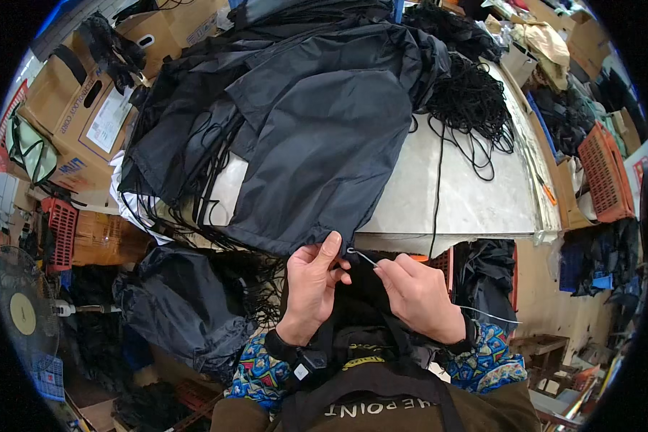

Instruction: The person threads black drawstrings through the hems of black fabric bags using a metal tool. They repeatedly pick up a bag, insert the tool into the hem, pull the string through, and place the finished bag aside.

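Note:
A black drawstring-type fabric bag (324, 151) lies over the table's front edge, its lower corner drawn toward me. My left hand (312, 288) is closed on that corner, thumb on top. In my right hand (421, 297) is a thin metal wire tool (366, 258), pinched between thumb and fingers. The wire's tip meets the bag corner at a small ring or loop beside my left fingertips; whether it passes through, I cannot tell. Its other end sticks out to the right behind my right hand.
More black bags (187, 129) with dangling cords are heaped on the left of the pale table (475, 201). A tangle of black cord (471, 104) sits at the back right, one strand hanging over the front edge. Cardboard boxes (72, 108), a fan (23, 313) and red crates (606, 169) stand around.

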Motion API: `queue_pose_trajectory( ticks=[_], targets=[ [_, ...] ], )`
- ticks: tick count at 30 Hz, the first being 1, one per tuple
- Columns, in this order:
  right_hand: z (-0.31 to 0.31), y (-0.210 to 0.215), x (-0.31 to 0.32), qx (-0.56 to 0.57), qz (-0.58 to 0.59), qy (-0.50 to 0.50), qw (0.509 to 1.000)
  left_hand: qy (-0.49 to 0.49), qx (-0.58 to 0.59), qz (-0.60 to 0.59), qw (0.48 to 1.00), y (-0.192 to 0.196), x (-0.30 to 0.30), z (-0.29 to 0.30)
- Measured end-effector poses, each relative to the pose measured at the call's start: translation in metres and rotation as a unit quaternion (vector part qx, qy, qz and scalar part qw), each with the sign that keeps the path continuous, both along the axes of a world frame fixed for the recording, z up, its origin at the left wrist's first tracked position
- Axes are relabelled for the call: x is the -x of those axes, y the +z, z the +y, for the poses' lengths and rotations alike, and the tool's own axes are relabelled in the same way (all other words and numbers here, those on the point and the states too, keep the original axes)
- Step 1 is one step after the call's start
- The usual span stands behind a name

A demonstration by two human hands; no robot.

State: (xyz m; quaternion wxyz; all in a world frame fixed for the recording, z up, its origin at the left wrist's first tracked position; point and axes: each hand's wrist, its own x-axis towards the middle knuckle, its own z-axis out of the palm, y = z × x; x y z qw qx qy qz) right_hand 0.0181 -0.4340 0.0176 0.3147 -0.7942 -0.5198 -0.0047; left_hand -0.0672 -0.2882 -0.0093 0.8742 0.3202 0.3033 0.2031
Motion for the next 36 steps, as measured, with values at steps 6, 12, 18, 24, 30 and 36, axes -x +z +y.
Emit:
queue_pose_trajectory(
  ticks=[6, 12, 18, 24, 30, 36],
  targets=[
    [0.001, 0.004, 0.005, 0.032, -0.036, 0.003, 0.999, 0.024, -0.040, 0.010, 0.999, -0.004, -0.001, -0.005],
    [0.017, 0.001, 0.010, 0.043, -0.093, -0.014, 0.995, 0.067, -0.072, -0.012, 0.995, -0.006, -0.002, -0.017],
    [0.013, 0.007, -0.007, 0.044, -0.020, 0.022, 0.999, 0.106, -0.106, -0.022, 0.988, -0.002, -0.006, 0.002],
    [-0.042, 0.065, -0.067, 0.124, -0.051, 0.099, 0.986, 0.058, -0.123, 0.006, 0.991, 0.007, -0.002, 0.035],
    [-0.014, 0.036, -0.054, 0.105, -0.008, 0.128, 0.986, -0.084, -0.046, -0.024, 0.995, -0.006, -0.028, -0.019],
    [-0.013, 0.040, -0.056, 0.053, -0.052, 0.161, 0.984, 0.089, -0.074, -0.046, 0.992, 0.006, -0.018, 0.046]
  ],
)
